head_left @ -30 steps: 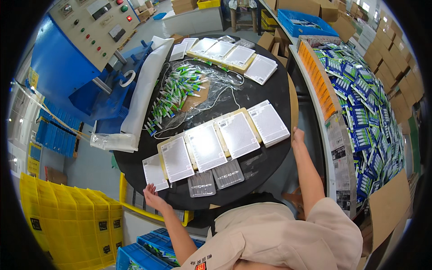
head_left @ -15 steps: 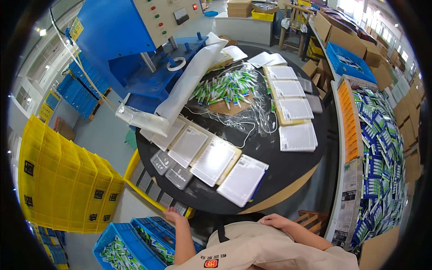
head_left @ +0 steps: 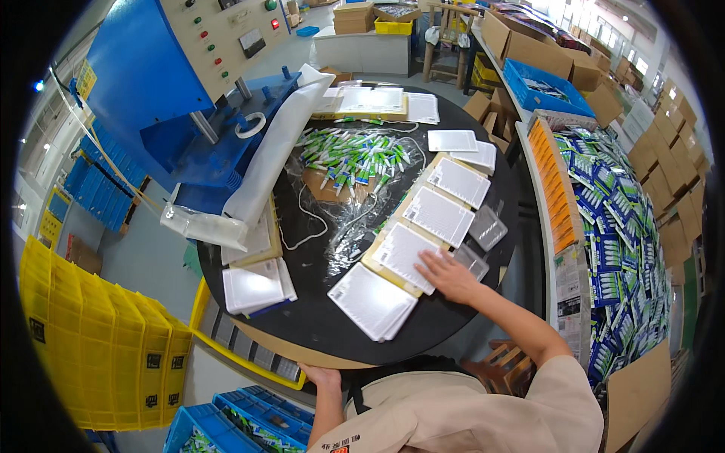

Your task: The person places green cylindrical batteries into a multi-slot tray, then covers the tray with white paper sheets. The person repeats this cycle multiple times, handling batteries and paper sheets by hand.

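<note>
My right hand (head_left: 449, 277) lies with fingers spread on a white card (head_left: 406, 255) in a cream-coloured mould (head_left: 370, 262) on the round black turntable (head_left: 306, 332). More white cards fill the row beyond it, and a loose stack of cards (head_left: 371, 300) sits at the near end. Beside the row are clear plastic blister trays (head_left: 487, 228). My left hand (head_left: 321, 375) is at the turntable's near rim, its fingers stretched out and empty, close to a yellow crate (head_left: 291, 377). Green-and-white tubes (head_left: 355, 155) are heaped at the turntable's middle.
A blue press machine (head_left: 151, 83) with a roll of clear film (head_left: 204, 225) overhangs the turntable's left side. Yellow crates (head_left: 98, 340) and blue bins (head_left: 200, 430) of tubes stand at lower left. On the right, a long bench holds many packed blister cards (head_left: 619, 249).
The turntable has turned, bringing the right-hand row of cards nearer to me. My right hand has moved from my waist onto a card; my left has shifted slightly right to the rim.
</note>
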Action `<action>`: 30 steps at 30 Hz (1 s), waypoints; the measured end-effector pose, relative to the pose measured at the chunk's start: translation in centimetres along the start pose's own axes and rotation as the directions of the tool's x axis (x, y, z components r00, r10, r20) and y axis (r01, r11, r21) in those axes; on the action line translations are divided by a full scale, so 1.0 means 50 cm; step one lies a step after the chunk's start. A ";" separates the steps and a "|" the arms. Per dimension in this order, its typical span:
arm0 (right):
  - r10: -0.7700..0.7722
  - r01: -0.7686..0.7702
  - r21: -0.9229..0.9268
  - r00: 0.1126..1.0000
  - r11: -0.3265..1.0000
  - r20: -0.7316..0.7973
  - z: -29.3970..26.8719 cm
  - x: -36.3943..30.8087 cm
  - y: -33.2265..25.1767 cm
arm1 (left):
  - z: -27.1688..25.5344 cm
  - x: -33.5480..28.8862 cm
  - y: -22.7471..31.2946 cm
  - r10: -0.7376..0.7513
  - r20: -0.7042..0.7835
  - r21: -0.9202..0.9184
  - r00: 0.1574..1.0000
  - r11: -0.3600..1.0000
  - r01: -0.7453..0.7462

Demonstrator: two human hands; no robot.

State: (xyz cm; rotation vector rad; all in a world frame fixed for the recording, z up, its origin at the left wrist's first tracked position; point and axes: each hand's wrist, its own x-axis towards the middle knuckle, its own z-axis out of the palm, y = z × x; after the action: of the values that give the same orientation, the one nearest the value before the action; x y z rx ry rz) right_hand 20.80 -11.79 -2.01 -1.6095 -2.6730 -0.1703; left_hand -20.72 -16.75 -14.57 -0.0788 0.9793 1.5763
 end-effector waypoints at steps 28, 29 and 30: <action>-0.019 0.026 0.029 0.980 0.999 -0.199 -0.070 0.117 -0.163 | -0.017 0.415 0.356 0.083 -0.154 0.388 0.985 0.921 -0.017; -0.024 0.034 0.056 0.985 0.998 -0.172 -0.059 0.113 -0.162 | 0.010 0.392 0.359 0.151 -0.209 0.455 0.966 0.890 -0.041; -0.013 0.023 0.058 0.986 0.998 -0.167 -0.048 0.119 -0.160 | 0.041 0.354 0.348 0.363 -0.230 0.631 0.903 0.762 -0.145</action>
State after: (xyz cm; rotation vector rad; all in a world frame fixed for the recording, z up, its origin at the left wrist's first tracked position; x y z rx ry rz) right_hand 10.85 -10.52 0.12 -1.4841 -2.5428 -0.2126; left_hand -39.38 -0.30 -13.76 0.2515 1.8040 1.4444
